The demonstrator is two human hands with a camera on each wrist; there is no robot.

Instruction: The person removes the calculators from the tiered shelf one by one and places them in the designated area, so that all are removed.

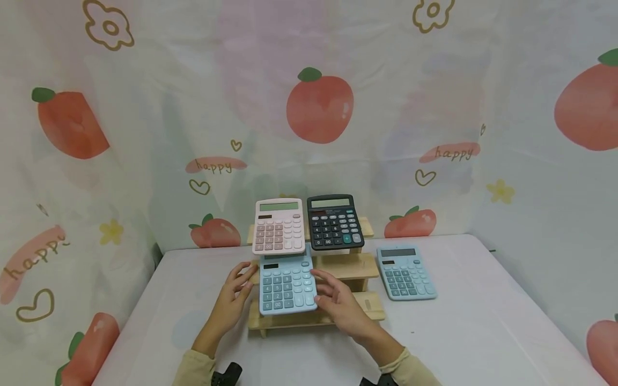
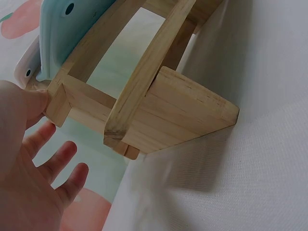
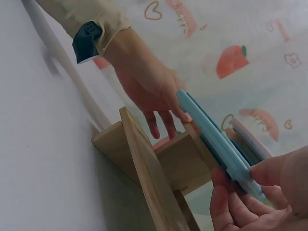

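Note:
A light blue calculator (image 1: 287,287) leans on the middle tier of a three-tier wooden stand (image 1: 347,265), its keys facing me. My right hand (image 1: 345,308) grips its right edge, thumb on the front and fingers behind, as the right wrist view shows along the calculator's side (image 3: 216,137). At the stand's left end, my left hand (image 1: 232,295) pinches the end of the middle plank (image 2: 58,103) between thumb and forefinger; its other fingers hang loose. On the top tier stand a pink calculator (image 1: 279,228) and, beside it, a black calculator (image 1: 335,222).
Another light blue calculator (image 1: 407,273) lies on the white table (image 1: 483,321), right of the stand. A fruit-printed cloth (image 1: 367,177) hangs behind the table and along both sides. The pink calculator's lower edge overlaps the blue one's display in the head view.

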